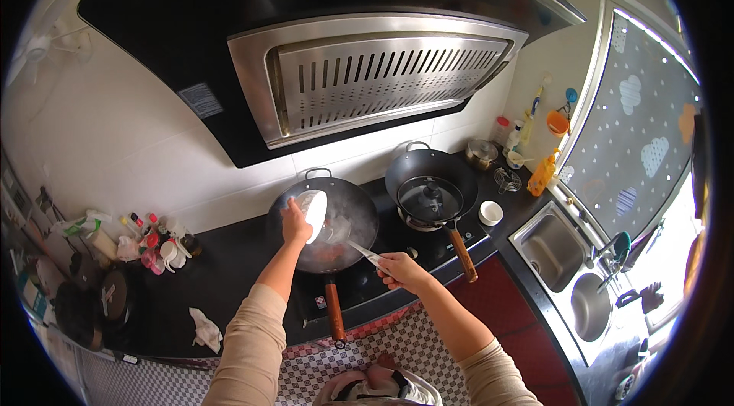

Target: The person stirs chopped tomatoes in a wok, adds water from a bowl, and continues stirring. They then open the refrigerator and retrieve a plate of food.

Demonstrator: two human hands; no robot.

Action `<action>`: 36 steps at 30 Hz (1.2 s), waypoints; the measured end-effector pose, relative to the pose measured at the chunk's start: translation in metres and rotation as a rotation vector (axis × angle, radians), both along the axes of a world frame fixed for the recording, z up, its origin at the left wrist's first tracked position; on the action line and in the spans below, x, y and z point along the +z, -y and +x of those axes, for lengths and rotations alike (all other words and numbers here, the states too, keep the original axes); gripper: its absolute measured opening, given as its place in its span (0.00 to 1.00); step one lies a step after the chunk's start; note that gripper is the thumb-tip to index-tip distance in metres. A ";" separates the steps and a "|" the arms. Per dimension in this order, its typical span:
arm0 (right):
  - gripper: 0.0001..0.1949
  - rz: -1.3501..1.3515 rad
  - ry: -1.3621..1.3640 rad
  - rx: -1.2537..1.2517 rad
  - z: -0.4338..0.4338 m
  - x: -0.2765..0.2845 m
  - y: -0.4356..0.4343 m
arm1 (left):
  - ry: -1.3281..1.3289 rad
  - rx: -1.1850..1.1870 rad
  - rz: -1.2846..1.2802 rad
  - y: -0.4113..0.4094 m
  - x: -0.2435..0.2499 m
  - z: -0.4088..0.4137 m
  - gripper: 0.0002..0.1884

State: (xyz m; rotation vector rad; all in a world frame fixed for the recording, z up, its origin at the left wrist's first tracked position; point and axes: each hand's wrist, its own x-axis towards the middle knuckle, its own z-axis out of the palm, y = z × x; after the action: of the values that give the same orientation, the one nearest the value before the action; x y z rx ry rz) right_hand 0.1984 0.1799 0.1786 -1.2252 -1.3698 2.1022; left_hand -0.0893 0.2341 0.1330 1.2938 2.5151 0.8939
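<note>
My left hand (295, 223) grips a white bowl (315, 215), tipped on its side over the left wok (358, 199). In my right hand (401, 269) is the pale handle of a ladle or spatula (367, 254), whose head reaches into the same wok near the bowl. Steam rises there and blurs the contents; some reddish food (330, 251) shows low in the wok. The wok's wooden handle (334, 311) points toward me over the counter's front edge.
A second wok (401, 168) stands on the right burner with a glass-lidded pan (430, 199) in it. A small white bowl (490, 213) and a double sink (553, 245) are to the right. Seasoning bottles (152, 239) and a crumpled cloth (205, 330) lie left. A range hood (378, 76) overhangs.
</note>
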 end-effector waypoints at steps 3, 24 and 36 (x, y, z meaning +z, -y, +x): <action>0.09 0.062 0.051 0.016 0.002 -0.007 0.000 | -0.390 -0.215 0.163 0.002 -0.003 0.003 0.36; 0.24 1.221 0.754 0.455 0.020 0.056 -0.005 | 0.890 0.158 0.532 0.047 0.045 -0.042 0.34; 0.27 1.229 1.063 0.684 -0.036 0.035 -0.024 | 1.629 0.161 0.779 0.231 -0.027 -0.092 0.29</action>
State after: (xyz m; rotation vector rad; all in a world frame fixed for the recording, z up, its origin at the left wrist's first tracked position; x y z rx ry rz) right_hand 0.1622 0.2044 0.2139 -1.2854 -3.0855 0.2100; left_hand -0.1808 0.0029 0.1061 0.0637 0.9436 1.9107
